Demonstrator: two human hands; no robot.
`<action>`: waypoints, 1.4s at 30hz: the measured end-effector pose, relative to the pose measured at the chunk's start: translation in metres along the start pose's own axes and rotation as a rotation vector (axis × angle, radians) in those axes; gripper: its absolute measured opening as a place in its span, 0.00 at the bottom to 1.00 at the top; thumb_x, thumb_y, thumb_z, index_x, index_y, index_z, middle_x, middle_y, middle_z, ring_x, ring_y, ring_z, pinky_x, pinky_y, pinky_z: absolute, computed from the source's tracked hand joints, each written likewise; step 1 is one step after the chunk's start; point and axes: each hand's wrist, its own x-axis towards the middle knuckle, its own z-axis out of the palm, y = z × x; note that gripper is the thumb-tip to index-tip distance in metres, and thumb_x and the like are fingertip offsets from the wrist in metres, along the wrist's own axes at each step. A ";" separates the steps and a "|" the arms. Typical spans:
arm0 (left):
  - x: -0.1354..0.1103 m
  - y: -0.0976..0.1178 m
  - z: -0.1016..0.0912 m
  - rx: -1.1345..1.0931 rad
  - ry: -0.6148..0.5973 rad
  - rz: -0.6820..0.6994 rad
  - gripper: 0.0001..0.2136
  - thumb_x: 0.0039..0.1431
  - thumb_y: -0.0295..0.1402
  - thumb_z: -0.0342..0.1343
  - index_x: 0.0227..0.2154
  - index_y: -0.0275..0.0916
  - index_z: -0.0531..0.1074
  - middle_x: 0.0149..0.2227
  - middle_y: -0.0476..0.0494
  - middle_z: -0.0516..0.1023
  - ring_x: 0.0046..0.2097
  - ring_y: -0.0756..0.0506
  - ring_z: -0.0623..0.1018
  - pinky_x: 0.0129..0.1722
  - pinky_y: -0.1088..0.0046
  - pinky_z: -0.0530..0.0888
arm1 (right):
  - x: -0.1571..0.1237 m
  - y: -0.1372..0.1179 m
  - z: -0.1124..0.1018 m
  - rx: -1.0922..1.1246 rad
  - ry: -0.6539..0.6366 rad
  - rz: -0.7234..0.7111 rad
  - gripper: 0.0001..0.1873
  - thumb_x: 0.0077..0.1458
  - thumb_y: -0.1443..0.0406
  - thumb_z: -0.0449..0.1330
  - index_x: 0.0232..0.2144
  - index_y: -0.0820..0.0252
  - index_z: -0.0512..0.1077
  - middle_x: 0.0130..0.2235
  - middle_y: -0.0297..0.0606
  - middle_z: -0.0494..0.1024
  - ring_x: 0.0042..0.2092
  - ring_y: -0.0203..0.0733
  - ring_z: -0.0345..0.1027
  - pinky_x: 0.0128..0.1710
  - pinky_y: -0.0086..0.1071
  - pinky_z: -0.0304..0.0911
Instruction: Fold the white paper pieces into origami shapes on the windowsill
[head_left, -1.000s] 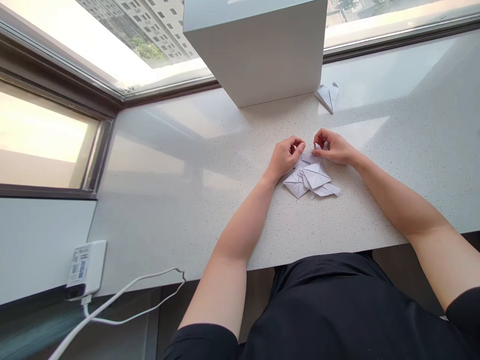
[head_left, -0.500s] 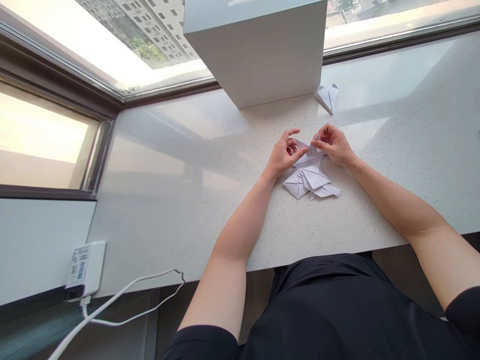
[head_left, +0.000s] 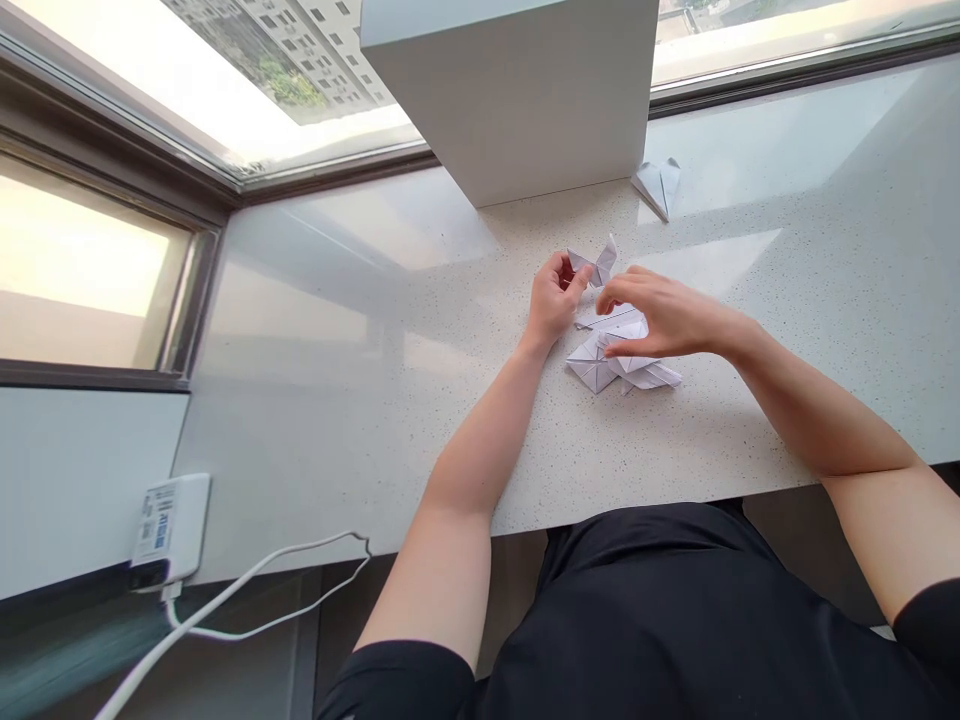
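My left hand (head_left: pixel 556 298) pinches a small folded white paper piece (head_left: pixel 597 266) between thumb and fingers; two pointed flaps rise from it in a V. To its right, my right hand (head_left: pixel 660 312) is over a loose pile of folded paper pieces (head_left: pixel 592 368), thumb and fingers apart with nothing visible between them. Creases cross the squares in the pile, and the right hand hides part of it. Beyond the hands, another folded paper piece (head_left: pixel 660 187) with a pointed end lies on the speckled white counter (head_left: pixel 420 420).
A big white box-shaped block (head_left: pixel 525 110) rises at the back, against the windows. At the lower left a white power adapter (head_left: pixel 174 530) with a plugged-in white cable (head_left: pixel 277 555) sits by the counter edge. Dark window frames (head_left: pixel 202 200) border the left side.
The folded paper piece, between both hands before, is now in my left hand alone and raised slightly. My right hand has let go, opened and moved left and nearer, over the pile.
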 end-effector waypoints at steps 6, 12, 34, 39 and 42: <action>0.002 -0.007 -0.001 0.009 -0.014 0.031 0.30 0.77 0.69 0.70 0.39 0.47 0.73 0.36 0.47 0.80 0.38 0.44 0.80 0.40 0.65 0.80 | -0.005 -0.014 0.025 -0.278 -0.233 0.036 0.20 0.66 0.60 0.78 0.58 0.53 0.88 0.58 0.55 0.88 0.61 0.71 0.78 0.64 0.58 0.70; 0.002 -0.004 0.002 0.012 -0.002 0.013 0.27 0.78 0.65 0.72 0.39 0.47 0.75 0.36 0.46 0.81 0.37 0.45 0.79 0.39 0.65 0.79 | -0.009 -0.006 0.008 -0.369 -0.263 0.260 0.17 0.63 0.68 0.72 0.54 0.56 0.87 0.56 0.58 0.86 0.56 0.70 0.80 0.55 0.54 0.70; 0.001 -0.005 -0.001 0.047 -0.070 0.016 0.26 0.82 0.64 0.66 0.38 0.47 0.73 0.35 0.47 0.79 0.39 0.44 0.82 0.42 0.64 0.79 | -0.018 0.023 0.011 -0.329 -0.131 0.345 0.29 0.52 0.57 0.85 0.54 0.52 0.84 0.59 0.59 0.82 0.55 0.73 0.80 0.48 0.55 0.75; 0.000 -0.007 0.001 0.051 -0.048 0.020 0.25 0.83 0.61 0.67 0.38 0.47 0.73 0.35 0.47 0.79 0.38 0.44 0.82 0.41 0.64 0.80 | -0.013 0.014 0.002 -0.262 -0.222 0.368 0.17 0.59 0.61 0.80 0.48 0.53 0.83 0.51 0.53 0.86 0.54 0.68 0.83 0.52 0.52 0.74; -0.001 -0.011 0.002 0.040 -0.038 0.042 0.26 0.83 0.62 0.66 0.37 0.46 0.73 0.35 0.47 0.78 0.38 0.44 0.81 0.41 0.64 0.80 | -0.008 0.016 -0.007 -0.209 -0.242 0.323 0.07 0.64 0.63 0.76 0.41 0.52 0.81 0.46 0.48 0.87 0.53 0.64 0.83 0.53 0.50 0.73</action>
